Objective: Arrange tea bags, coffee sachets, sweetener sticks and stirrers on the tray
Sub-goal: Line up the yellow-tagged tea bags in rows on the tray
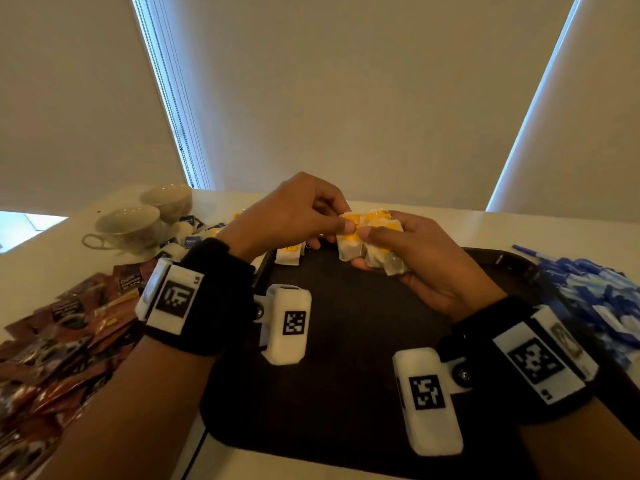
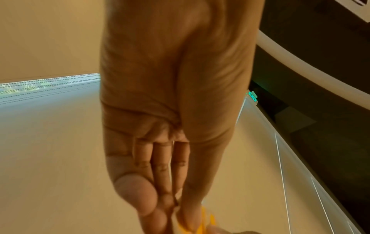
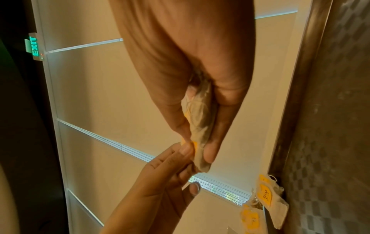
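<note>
Above the far part of the dark tray (image 1: pixel 346 375), my right hand (image 1: pixel 398 251) holds a bunch of white tea bags (image 1: pixel 372 239) with yellow tags, thumb on top and fingers beneath. In the right wrist view the tea bags (image 3: pixel 201 117) are squeezed between thumb and fingers. My left hand (image 1: pixel 311 216) pinches the near end of the bunch with thumb and forefinger; the left wrist view shows yellow tags (image 2: pixel 208 220) at my fingertips (image 2: pixel 152 204). More tea bags (image 1: pixel 289 254) lie at the tray's far left edge, also seen as tea bags (image 3: pixel 266 199) in the right wrist view.
Brown coffee sachets (image 1: pixel 62 334) lie heaped on the white table left of the tray. Two cups (image 1: pixel 131 226) stand at the far left with small packets around them. Blue-and-white sticks (image 1: pixel 595 296) are piled right of the tray.
</note>
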`<move>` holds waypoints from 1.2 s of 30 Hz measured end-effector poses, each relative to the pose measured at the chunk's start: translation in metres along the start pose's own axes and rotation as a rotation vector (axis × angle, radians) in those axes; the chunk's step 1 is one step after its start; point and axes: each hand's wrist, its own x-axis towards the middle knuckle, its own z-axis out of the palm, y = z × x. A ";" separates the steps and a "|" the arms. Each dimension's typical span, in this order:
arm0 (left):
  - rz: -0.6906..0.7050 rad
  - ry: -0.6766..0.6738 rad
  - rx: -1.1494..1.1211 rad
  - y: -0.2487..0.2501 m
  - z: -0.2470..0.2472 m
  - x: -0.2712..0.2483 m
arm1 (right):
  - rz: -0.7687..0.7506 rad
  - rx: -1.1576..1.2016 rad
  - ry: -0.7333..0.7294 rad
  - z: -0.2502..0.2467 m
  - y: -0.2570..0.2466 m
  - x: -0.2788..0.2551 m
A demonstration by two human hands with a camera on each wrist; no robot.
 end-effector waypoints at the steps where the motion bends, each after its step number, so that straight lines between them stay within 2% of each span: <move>1: -0.007 0.000 -0.004 -0.001 0.000 0.000 | -0.002 0.000 0.004 0.000 0.000 0.000; 8: -0.023 0.005 0.004 -0.001 -0.014 -0.004 | -0.003 0.045 0.063 -0.004 -0.001 0.003; 12: -0.063 0.108 0.081 -0.009 -0.040 -0.012 | 0.004 0.096 0.078 -0.008 -0.005 0.003; 14: -0.135 0.068 0.148 -0.017 -0.050 -0.011 | 0.001 0.106 0.089 -0.010 -0.006 0.004; 17: -0.244 -0.082 0.258 -0.027 -0.049 -0.003 | 0.019 0.146 0.104 -0.010 -0.006 0.006; 23: -0.347 -0.309 0.385 -0.051 -0.039 0.022 | 0.076 0.230 0.118 -0.007 -0.005 0.007; 29: -0.366 -0.285 0.445 -0.075 -0.032 0.040 | 0.102 0.203 0.108 -0.007 -0.005 0.006; 36: -0.344 -0.223 0.539 -0.093 -0.025 0.051 | 0.084 0.049 0.065 -0.010 -0.003 0.006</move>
